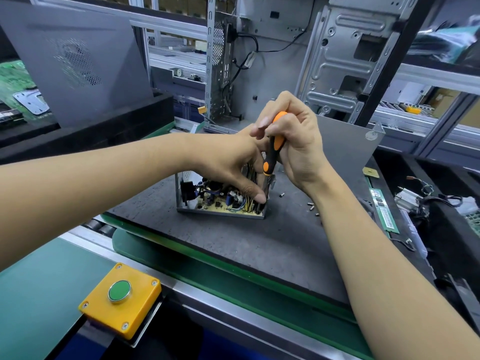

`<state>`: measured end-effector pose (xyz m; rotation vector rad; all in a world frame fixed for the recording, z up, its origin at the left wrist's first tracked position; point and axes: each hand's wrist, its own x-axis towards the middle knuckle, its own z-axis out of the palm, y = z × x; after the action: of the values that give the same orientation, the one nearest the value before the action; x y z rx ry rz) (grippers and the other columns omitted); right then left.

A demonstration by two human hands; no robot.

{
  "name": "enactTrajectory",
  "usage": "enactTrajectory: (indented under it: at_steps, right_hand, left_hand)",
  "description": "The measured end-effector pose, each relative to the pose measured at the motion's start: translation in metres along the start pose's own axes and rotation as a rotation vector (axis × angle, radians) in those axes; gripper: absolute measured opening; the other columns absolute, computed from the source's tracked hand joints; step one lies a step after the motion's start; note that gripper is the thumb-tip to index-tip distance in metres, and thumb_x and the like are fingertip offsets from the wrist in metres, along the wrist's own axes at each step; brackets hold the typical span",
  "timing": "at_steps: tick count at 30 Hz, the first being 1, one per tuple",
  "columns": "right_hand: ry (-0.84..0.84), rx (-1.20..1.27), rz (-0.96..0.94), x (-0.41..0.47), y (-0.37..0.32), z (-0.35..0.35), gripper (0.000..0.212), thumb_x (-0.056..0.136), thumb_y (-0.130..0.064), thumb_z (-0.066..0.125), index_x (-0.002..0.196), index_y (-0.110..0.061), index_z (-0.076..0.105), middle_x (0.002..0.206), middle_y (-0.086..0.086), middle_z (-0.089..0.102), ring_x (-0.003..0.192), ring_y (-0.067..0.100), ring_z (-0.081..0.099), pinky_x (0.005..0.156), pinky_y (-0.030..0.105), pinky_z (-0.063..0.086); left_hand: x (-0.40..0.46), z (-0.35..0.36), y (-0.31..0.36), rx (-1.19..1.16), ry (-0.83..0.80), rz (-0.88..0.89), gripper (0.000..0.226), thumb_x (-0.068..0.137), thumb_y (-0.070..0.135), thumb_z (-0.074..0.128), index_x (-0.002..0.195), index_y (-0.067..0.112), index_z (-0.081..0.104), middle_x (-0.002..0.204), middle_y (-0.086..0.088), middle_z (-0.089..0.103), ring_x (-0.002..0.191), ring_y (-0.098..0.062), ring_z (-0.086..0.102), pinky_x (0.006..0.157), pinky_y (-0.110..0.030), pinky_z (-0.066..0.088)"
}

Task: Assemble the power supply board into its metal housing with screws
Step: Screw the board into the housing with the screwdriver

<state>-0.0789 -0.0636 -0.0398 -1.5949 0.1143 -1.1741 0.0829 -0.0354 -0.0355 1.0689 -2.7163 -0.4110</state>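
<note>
The power supply board [220,201] lies inside its open metal housing [181,207] on a dark mat. My right hand [293,141] grips the orange and black screwdriver [271,154], held upright over the housing's right end. My left hand [233,165] reaches in from the left; its thumb and fingers pinch the screwdriver's shaft low down near the board's right corner. The tip and any screw under it are hidden. Loose screws [310,205] lie on the mat to the right.
A yellow box with a green push button [119,291] sits at the near left on the green conveyor. An open computer case [337,61] stands behind the mat. A grey side panel [78,61] leans at the left. RAM sticks [383,209] and cables lie at the right.
</note>
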Motion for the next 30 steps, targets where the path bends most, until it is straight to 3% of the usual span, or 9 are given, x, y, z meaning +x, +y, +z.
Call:
enactTrajectory:
  at_steps: [3,5,10,15,18,20,24,28,30]
  right_hand:
    - [-0.027,-0.015,-0.002,0.000,0.001,0.001,0.005,0.068,-0.012,0.059,0.072,-0.015,0.060,0.070,0.007,0.065,0.069,0.020,0.058,0.067,0.030,0.046]
    - [-0.087,-0.032,0.010,-0.002,0.002,-0.002,0.017,0.072,-0.016,0.051,0.083,-0.009,0.062,0.081,0.011,0.070,0.080,0.024,0.063,0.071,0.030,0.049]
    - [-0.204,0.014,0.018,-0.003,0.000,-0.006,0.034,0.081,-0.020,0.041,0.089,-0.010,0.072,0.088,0.013,0.075,0.091,0.029,0.070,0.080,0.033,0.054]
    - [-0.059,-0.024,0.063,-0.001,0.001,-0.002,0.012,0.073,-0.018,0.058,0.074,-0.018,0.070,0.076,0.004,0.072,0.076,0.027,0.067,0.066,0.033,0.051]
    - [0.002,-0.017,0.007,0.000,0.004,0.002,0.008,0.069,-0.010,0.064,0.073,-0.013,0.058,0.072,0.004,0.062,0.072,0.022,0.060,0.070,0.029,0.049]
    - [-0.024,-0.022,0.007,0.000,0.004,0.001,0.007,0.073,-0.006,0.057,0.078,-0.011,0.058,0.076,0.005,0.065,0.076,0.021,0.060,0.070,0.025,0.048]
    - [-0.167,-0.021,0.026,-0.003,0.001,-0.008,0.039,0.085,-0.015,0.031,0.089,-0.004,0.068,0.090,0.013,0.073,0.090,0.030,0.065,0.077,0.037,0.048]
    - [-0.099,-0.029,0.063,-0.001,0.001,-0.004,0.025,0.077,-0.024,0.050,0.077,-0.011,0.071,0.086,0.009,0.073,0.088,0.022,0.066,0.078,0.030,0.051]
    - [-0.031,-0.041,0.045,0.000,0.002,0.000,0.009,0.071,-0.021,0.059,0.069,-0.014,0.065,0.081,0.006,0.068,0.078,0.016,0.062,0.074,0.029,0.049]
  left_hand:
    - [0.001,0.000,0.000,-0.001,-0.010,-0.029,0.012,0.086,0.054,0.076,0.090,0.043,0.077,0.100,0.025,0.064,0.110,0.004,0.050,0.091,-0.017,0.041]
    - [0.000,0.001,-0.001,-0.028,-0.019,-0.054,0.016,0.087,0.052,0.076,0.094,0.038,0.079,0.099,0.016,0.070,0.103,-0.005,0.060,0.084,-0.023,0.049]
    - [-0.002,0.001,0.001,-0.036,-0.008,-0.099,0.027,0.085,0.054,0.076,0.099,0.031,0.079,0.109,0.010,0.066,0.107,-0.015,0.059,0.093,-0.038,0.052]
    - [-0.002,0.001,0.000,-0.034,0.025,-0.052,0.020,0.084,0.053,0.079,0.093,0.035,0.079,0.100,0.034,0.060,0.101,0.011,0.054,0.078,-0.005,0.039]
    - [-0.001,0.000,0.001,-0.029,0.008,-0.021,0.016,0.086,0.046,0.081,0.094,0.032,0.081,0.096,0.042,0.060,0.100,0.020,0.050,0.080,-0.004,0.036]
    - [0.000,0.000,0.002,-0.025,0.008,-0.032,0.017,0.085,0.047,0.081,0.093,0.032,0.081,0.097,0.032,0.065,0.104,0.010,0.055,0.084,-0.014,0.042]
    - [-0.002,-0.001,0.003,-0.014,0.003,-0.052,0.014,0.085,0.051,0.080,0.091,0.038,0.079,0.107,0.006,0.068,0.109,-0.017,0.058,0.092,-0.037,0.050]
    - [-0.003,-0.001,0.004,-0.031,0.037,-0.023,0.016,0.086,0.046,0.082,0.092,0.032,0.081,0.101,0.024,0.061,0.106,0.007,0.052,0.084,-0.006,0.038]
    - [-0.002,-0.002,0.003,-0.036,0.038,-0.007,0.016,0.086,0.046,0.082,0.091,0.031,0.082,0.095,0.030,0.061,0.104,0.009,0.052,0.085,-0.009,0.039]
